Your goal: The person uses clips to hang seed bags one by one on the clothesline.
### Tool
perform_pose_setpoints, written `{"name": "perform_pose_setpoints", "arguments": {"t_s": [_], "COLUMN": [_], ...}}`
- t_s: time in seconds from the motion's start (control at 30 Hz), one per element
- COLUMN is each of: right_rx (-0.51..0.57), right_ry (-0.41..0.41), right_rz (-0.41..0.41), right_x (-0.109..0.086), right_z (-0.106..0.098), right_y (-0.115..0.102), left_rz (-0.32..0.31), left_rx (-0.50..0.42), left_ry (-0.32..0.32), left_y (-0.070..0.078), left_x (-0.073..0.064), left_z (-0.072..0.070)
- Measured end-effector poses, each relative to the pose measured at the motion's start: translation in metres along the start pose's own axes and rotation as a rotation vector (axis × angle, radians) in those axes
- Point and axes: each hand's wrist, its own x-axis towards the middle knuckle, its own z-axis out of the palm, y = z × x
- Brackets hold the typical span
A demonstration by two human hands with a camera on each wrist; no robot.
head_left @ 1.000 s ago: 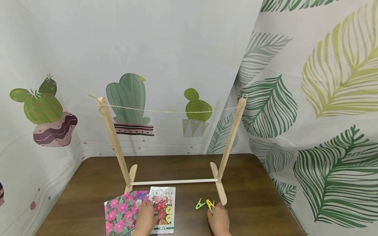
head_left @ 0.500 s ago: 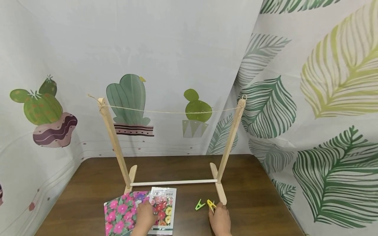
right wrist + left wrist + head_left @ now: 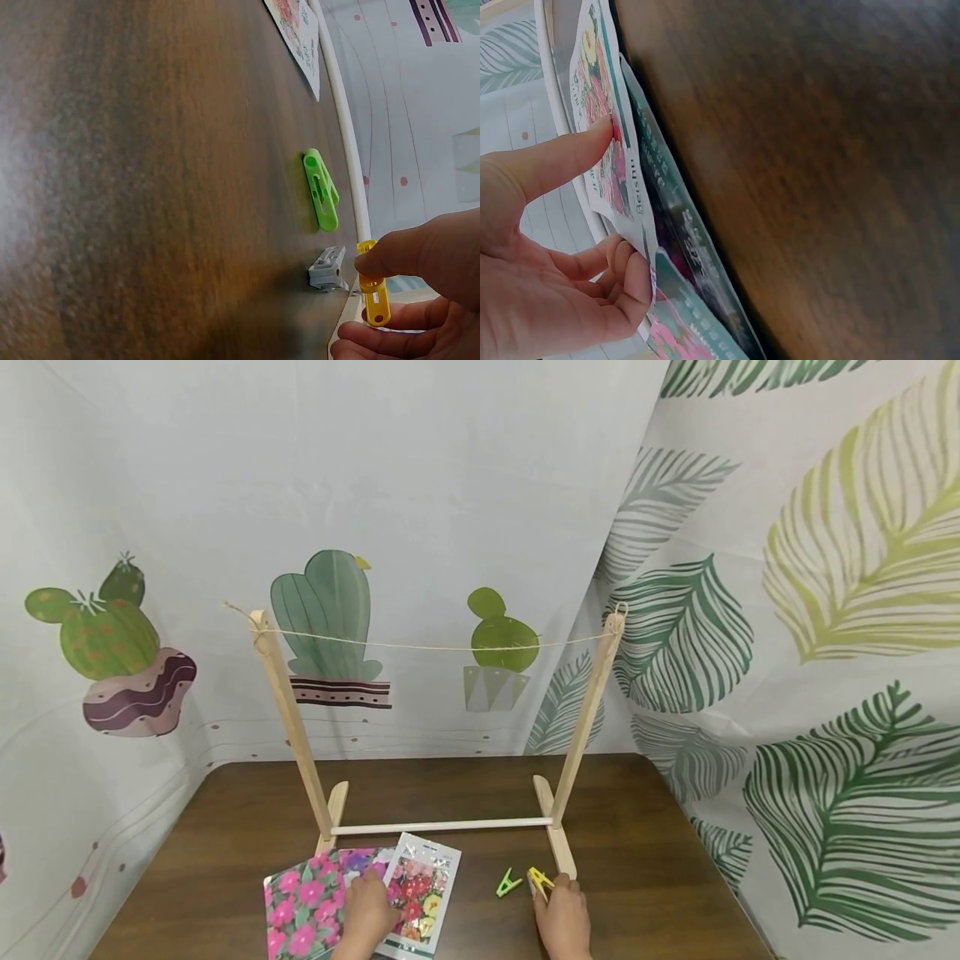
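My left hand [image 3: 366, 917] is at a white-edged seed packet [image 3: 446, 864] with red and yellow flowers. In the left wrist view, the thumb lies on the packet's face and the other fingers curl at its edge. A pink-flowered packet [image 3: 300, 906] and a purple-flowered packet [image 3: 358, 860] lie under and beside this hand. My right hand [image 3: 564, 920] pinches a yellow clothespin [image 3: 375, 300] between thumb and fingers, just over the table. Near it lie a green clothespin [image 3: 321, 189] and a grey clothespin [image 3: 328, 268]; the hand hides the grey one from the head view.
A wooden stand rises behind the hands, with a left post [image 3: 296, 735], a right post [image 3: 587, 735] and a white crossbar [image 3: 442, 826]. A thin string [image 3: 420, 647] spans the post tops. Printed cloth hangs behind the brown table [image 3: 645, 852].
The red-and-yellow-flowered packet has turned clockwise and shifted right under my left hand. The yellow clothespin has moved slightly right with my right hand.
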Motion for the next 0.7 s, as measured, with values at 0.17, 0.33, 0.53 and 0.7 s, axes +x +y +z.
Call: {"name": "perform_pose_setpoints", "arguments": {"t_s": [0.17, 0.33, 0.53, 0.7], "right_rx": [0.005, 0.025, 0.031, 0.040], "right_ry": [0.008, 0.032, 0.085, 0.072], "right_rz": [-0.018, -0.031, -0.059, -0.059], "right_x": [0.0009, 0.0034, 0.0064, 0.0083], "right_z": [-0.0025, -0.0067, -0.0082, -0.0092], "right_y": [0.0004, -0.0020, -0.0025, -0.0028], "left_rz": [0.035, -0.005, -0.042, -0.074], "left_rx": [0.009, -0.094, -0.205, -0.298], "left_ry": [0.006, 0.018, 0.043, 0.018], "left_y": [-0.0018, -0.0044, -0.0055, -0.0044], "left_x": [-0.0006, -0.0003, 0.0021, 0.0052], "left_z": [0.0024, 0.0057, 0.0068, 0.0036]}}
